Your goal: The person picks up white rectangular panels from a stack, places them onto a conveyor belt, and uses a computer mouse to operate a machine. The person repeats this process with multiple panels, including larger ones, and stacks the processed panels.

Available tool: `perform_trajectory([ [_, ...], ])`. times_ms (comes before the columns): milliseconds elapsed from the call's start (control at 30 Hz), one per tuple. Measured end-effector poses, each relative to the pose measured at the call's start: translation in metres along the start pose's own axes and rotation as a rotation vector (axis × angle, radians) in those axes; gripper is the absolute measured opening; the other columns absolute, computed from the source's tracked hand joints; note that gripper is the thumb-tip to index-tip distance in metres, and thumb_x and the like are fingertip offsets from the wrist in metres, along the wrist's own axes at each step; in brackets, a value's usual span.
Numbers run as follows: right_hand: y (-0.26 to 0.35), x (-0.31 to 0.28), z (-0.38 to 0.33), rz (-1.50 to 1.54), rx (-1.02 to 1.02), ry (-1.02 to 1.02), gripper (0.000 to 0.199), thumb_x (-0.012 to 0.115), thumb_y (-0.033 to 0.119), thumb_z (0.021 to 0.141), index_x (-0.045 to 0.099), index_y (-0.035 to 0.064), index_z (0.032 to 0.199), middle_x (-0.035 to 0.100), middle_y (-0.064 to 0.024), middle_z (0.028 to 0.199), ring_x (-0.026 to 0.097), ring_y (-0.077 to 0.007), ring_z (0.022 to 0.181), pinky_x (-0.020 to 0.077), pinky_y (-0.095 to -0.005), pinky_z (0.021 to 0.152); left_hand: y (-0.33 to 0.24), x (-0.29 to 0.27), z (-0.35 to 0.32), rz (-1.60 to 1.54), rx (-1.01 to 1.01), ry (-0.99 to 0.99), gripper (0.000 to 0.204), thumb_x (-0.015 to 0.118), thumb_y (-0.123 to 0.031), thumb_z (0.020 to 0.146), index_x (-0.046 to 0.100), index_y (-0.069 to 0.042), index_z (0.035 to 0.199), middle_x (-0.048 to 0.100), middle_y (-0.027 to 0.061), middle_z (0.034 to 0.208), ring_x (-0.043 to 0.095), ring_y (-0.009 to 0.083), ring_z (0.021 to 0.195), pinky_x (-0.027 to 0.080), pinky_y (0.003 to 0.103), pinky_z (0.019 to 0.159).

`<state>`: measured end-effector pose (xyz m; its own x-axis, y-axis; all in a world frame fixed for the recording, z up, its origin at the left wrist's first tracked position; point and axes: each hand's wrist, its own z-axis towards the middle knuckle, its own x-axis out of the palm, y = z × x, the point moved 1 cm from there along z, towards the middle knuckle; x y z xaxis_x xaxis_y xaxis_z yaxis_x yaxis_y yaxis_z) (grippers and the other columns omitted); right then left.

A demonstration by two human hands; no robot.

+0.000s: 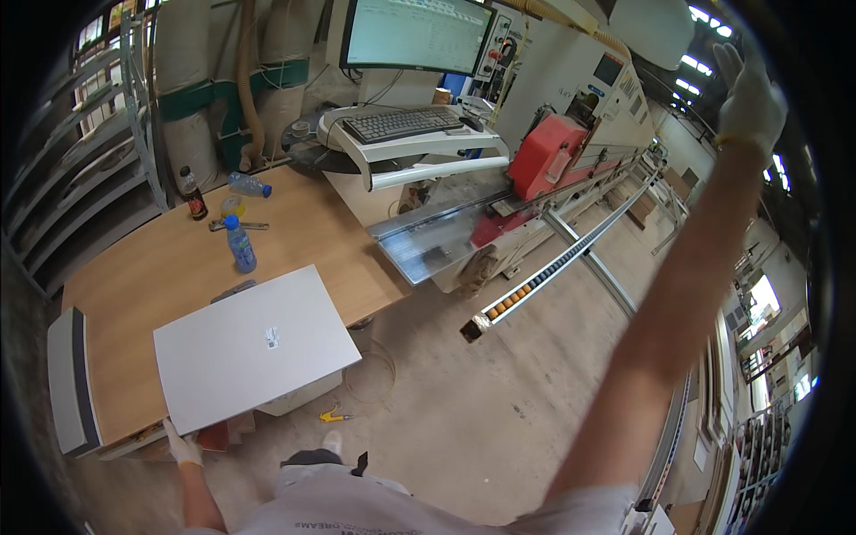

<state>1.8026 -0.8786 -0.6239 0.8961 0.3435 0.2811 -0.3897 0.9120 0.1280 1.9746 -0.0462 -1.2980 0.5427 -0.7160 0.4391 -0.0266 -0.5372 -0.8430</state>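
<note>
A flat white panel [241, 357] with a small label lies on the wooden tabletop [125, 294], its near right part reaching past the table's edge. My left hand [183, 448], in a white glove, is closed on the panel's near left corner. Raised far from the table at the upper right, my right hand [753, 102] wears a white glove too. Its fingers are stretched out and it holds nothing.
Several bottles, among them an upright blue one [240, 245], stand or lie on the table. A keyboard [401, 124] sits below a monitor [415, 36]. Right of these is a machine with a red housing [548, 156] and a roller rail [553, 267]. A yellow air gun [333, 415] lies low down near my foot.
</note>
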Motion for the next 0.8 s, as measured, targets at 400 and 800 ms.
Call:
perform_trajectory([
  [400, -0.012, 0.035, -0.54, -0.146, 1.176, 1.103, 0.044, 0.073, 0.031, 0.095, 0.067, 0.0049, 0.13, 0.067, -0.0166, 0.132, 0.071, -0.0307, 0.116, 0.0556, -0.0409, 0.101, 0.134, 0.103, -0.087, 0.225, 0.121, 0.296, 0.052, 0.064, -0.032, 0.108, 0.051, -0.007, 0.152, 0.057, 0.0096, 0.15, 0.06, 0.0255, 0.121, 0.056, 0.038, 0.083],
  [800, -0.005, 0.066, -0.477, 0.008, 0.615, 1.481, 0.053, 0.073, 0.034, 0.095, 0.057, 0.0092, 0.139, 0.055, -0.0152, 0.148, 0.062, -0.0426, 0.126, 0.0544, -0.0528, 0.102, 0.024, 0.121, -0.258, 0.238, 0.384, 0.126, 0.04, 0.058, -0.01, 0.106, 0.055, 0.014, 0.138, 0.063, 0.0177, 0.135, 0.06, 0.0222, 0.124, 0.049, 0.038, 0.111],
])
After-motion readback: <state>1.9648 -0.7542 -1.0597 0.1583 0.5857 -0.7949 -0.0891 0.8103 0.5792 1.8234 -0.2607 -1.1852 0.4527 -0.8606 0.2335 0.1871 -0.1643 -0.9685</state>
